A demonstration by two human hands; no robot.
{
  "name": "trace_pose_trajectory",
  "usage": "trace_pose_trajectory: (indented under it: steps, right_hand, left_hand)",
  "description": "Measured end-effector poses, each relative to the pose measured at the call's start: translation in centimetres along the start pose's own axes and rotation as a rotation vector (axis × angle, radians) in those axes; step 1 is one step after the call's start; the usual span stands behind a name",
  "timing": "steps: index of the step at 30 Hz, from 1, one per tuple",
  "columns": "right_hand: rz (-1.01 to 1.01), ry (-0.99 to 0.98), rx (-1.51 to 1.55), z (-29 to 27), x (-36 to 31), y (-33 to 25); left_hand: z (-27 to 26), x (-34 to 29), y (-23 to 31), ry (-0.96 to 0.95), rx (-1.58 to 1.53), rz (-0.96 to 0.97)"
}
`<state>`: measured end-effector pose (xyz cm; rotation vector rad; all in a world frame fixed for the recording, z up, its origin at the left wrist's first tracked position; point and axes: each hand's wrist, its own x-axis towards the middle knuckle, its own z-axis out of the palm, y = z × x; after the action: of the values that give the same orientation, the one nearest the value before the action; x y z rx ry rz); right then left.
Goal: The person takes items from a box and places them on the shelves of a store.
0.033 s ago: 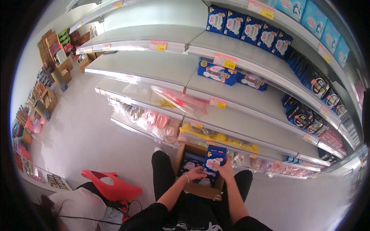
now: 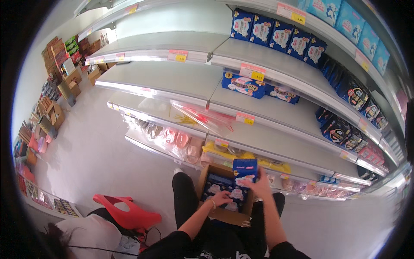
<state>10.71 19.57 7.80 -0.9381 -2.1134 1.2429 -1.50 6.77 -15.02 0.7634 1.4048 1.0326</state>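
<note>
- Blue packet (image 2: 245,166) with a white and pink pattern is in the person's right hand, raised above the far right part of an open cardboard box.
- Right hand (image 2: 260,188) grips this packet at its right side, the thumb across the front and the fingers around the edge.
- Left hand (image 2: 221,198) lies over the other blue packets (image 2: 214,188) inside the box, palm down with the fingers spread a little; whether it grips one of them I cannot tell.
- Cardboard box (image 2: 228,216) sits between the person's knees, its near flap folded outward, with packets of the same blue and white kind packed inside.
- Black trousers (image 2: 183,196) show on both sides of the box, and a light shoe (image 2: 178,171) shows beyond the left knee.
- Store shelves (image 2: 159,41) rise in front. On an upper one, five blue packs (image 2: 261,29) stand in a row; one level down, two blue packs (image 2: 244,85) lie on their long sides.
- Black packs (image 2: 354,93) fill places farther right, and light blue packs (image 2: 323,11) stand on the top shelf.
- Clear plastic bag (image 2: 202,117) with red on it lies on a lower shelf.
- Red plastic seat (image 2: 140,214) is on the floor at left, near a person in a white top (image 2: 86,232).
</note>
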Motion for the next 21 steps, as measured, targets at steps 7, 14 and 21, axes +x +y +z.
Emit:
trace_pose_trajectory:
  steps: [7, 14, 21]
  right_hand:
    - [-1.091, 0.247, 0.120, -9.4, 7.1, -21.1]
    - [-1.256, 0.339, -0.564, -10.3, 18.9, -31.4]
    - [-1.188, 0.447, -0.921, -7.8, 30.0, -29.6]
  left_hand:
    - [1.1, -0.7, 0.6, -0.031, 0.695, -0.122]
    - [1.2, -0.5, 0.9, -0.236, 0.880, -0.171]
    - [1.3, -0.9, 2.8, -0.266, 0.751, -0.137]
